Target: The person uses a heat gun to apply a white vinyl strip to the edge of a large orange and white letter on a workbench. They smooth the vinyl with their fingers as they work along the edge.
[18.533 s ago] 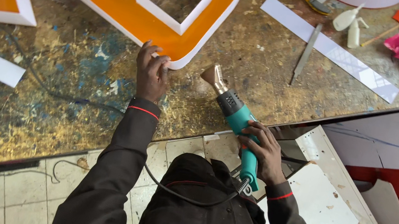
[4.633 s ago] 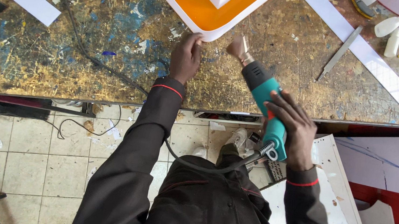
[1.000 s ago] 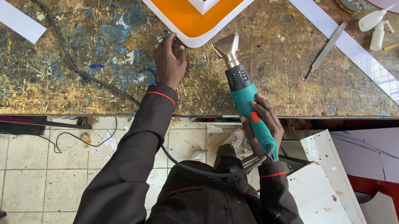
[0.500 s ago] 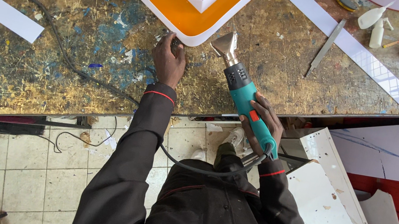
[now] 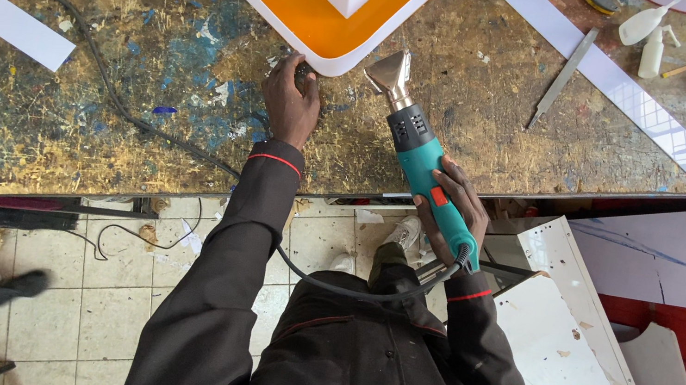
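The right hand [image 5: 453, 207] is wrapped tight around the handle of a teal heat gun [image 5: 420, 161]; its flat metal nozzle [image 5: 390, 76] points at the rounded white corner of the big orange sign letter [image 5: 310, 4] on the workbench [image 5: 140, 119]. The nozzle is near that corner but not touching it. The left hand [image 5: 291, 103] rests on the bench just beside the same corner; its fingers are curled around something small and dark, but it is too hidden to say what it is.

To do this part well, it seems best to keep the hot end close to the white edge and never let it sit in one spot; plastic can go soft or brown fast. The left hand is close to the hot air, so it should stay off to the side. The black cord [image 5: 345, 285] hangs down from the gun by the person's body; it should not catch on the bench edge.

A long white strip [image 5: 608, 78] and a metal file [image 5: 564, 78] lie well apart, over to the right.
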